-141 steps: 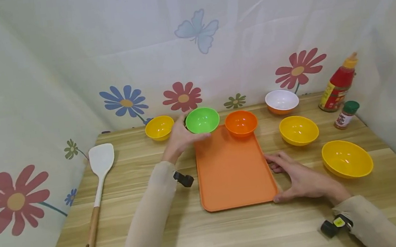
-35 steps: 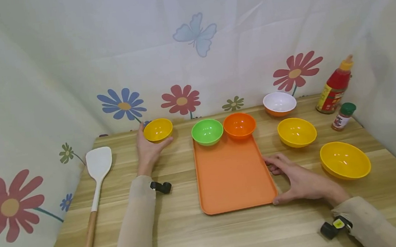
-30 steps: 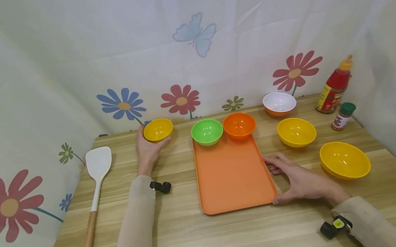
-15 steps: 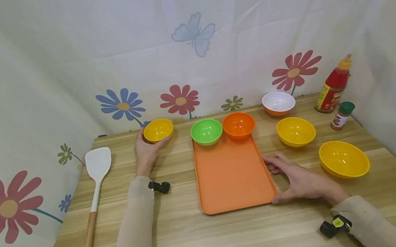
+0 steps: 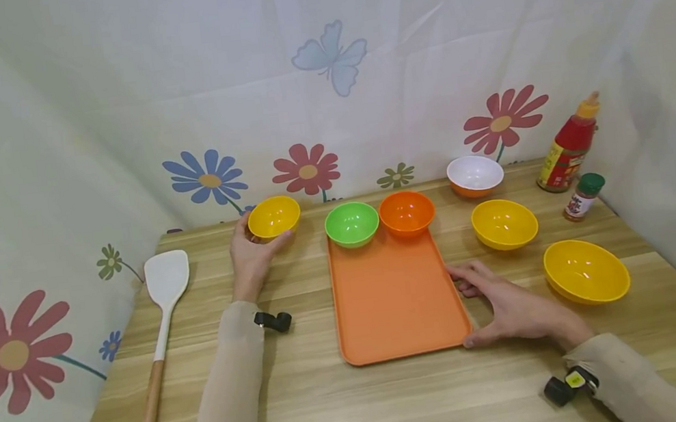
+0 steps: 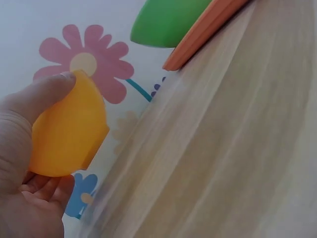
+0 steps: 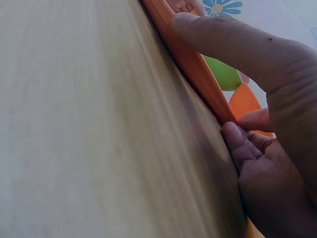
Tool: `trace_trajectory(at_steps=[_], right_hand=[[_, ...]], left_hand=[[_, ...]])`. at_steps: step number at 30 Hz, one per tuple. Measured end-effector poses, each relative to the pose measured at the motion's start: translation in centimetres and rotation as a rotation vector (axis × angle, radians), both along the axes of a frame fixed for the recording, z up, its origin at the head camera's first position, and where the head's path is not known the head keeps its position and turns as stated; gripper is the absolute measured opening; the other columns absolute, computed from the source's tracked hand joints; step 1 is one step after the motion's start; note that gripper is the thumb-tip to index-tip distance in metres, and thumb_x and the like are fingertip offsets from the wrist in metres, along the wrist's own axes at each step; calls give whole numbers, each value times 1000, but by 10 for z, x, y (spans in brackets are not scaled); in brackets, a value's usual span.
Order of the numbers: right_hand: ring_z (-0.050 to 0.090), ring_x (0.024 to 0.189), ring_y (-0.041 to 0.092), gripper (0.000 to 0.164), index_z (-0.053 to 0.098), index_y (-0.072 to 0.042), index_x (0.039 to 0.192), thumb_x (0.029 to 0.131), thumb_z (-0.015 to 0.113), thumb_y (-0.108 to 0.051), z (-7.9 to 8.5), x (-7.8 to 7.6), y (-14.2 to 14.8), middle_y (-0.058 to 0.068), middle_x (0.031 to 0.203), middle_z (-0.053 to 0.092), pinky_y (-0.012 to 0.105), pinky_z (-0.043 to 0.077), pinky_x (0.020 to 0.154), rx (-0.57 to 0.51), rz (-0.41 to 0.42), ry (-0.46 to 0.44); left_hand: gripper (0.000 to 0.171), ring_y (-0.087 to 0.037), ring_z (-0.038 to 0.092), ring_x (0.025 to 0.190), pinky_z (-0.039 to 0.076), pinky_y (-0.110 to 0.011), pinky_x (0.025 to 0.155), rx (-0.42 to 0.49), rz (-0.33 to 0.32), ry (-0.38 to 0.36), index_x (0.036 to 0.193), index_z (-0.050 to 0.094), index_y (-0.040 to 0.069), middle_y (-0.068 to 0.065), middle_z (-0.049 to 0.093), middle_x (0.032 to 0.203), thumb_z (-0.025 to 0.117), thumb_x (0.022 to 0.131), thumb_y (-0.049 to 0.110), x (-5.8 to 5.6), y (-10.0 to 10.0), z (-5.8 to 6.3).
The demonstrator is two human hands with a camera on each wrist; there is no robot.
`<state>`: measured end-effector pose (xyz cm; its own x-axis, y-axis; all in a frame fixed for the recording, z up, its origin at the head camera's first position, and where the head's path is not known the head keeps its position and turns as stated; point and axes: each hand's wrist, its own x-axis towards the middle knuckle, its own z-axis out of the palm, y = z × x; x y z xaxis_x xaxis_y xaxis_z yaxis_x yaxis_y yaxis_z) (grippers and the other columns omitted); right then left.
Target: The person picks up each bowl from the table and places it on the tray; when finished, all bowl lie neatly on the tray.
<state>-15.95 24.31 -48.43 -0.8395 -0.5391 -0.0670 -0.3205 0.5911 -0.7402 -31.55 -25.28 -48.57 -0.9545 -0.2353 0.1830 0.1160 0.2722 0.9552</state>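
Observation:
My left hand point(image 5: 250, 258) holds a small yellow bowl point(image 5: 275, 217) at the back left, thumb on the near side and fingers behind. In the left wrist view the bowl point(image 6: 69, 131) shows above the table, gripped between thumb and fingers. My right hand point(image 5: 508, 303) grips the right edge of an orange tray point(image 5: 400, 301). Its thumb point(image 7: 233, 44) lies on the rim and its other fingers are bent against the tray's side. A green bowl point(image 5: 352, 224) and an orange bowl point(image 5: 408, 214) sit side by side at the tray's far end.
Right of the tray stand a white-and-orange bowl point(image 5: 475, 174), a yellow bowl point(image 5: 504, 224) and a larger yellow bowl point(image 5: 587, 272). Behind them are a red sauce bottle point(image 5: 567, 145) and a green-capped jar point(image 5: 584, 197). A white spatula point(image 5: 166, 311) lies at the left.
The left hand has set the green bowl on the tray beside the orange one and moved left to the small yellow bowl, which is now raised and slightly further right. The right hand stays put.

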Motion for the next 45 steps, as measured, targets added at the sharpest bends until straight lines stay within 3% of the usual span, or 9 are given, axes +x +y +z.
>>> trace_trajectory(at_steps=[5,16,22,30,37,45], right_hand=[[60,143,30,124,30,-16,175,79,101,-51,-1,-1,-2,7,154,44,55,48,123,-1,-2,7],[60,142,30,124,31,-15,175,79,101,-52,-1,-1,0,7,153,44,55,48,122,3,3,22],[60,141,30,124,31,-14,175,80,101,-52,0,0,-1,8,154,44,55,48,122,7,1,23],[60,140,29,124,31,-15,175,79,101,-52,0,0,-1,7,153,45,55,49,122,10,0,30],[61,140,28,123,32,-15,174,79,101,-52,-2,-1,0,6,152,45,54,50,121,8,3,40],[61,140,29,123,32,-13,174,79,101,-52,-1,-1,-1,7,153,45,55,49,121,7,5,40]], left_hand=[[110,-31,49,153,39,-42,132,-17,0,-5,173,33,8,-12,44,173,98,88,33,8,3,7],[112,-26,54,149,44,-42,129,-42,-63,60,173,37,15,-7,50,170,101,84,37,31,11,40],[109,-26,55,147,45,-49,128,-38,-117,89,172,38,14,-5,52,168,100,85,34,48,18,58],[102,-24,58,143,49,-49,125,-65,-216,110,170,43,19,1,56,165,100,86,30,80,34,82],[106,-25,58,144,53,-46,121,-66,-310,66,171,41,19,2,55,164,101,84,25,101,46,86],[101,-23,60,141,48,-52,126,-80,-382,82,167,46,17,2,58,159,102,83,22,111,57,81]])
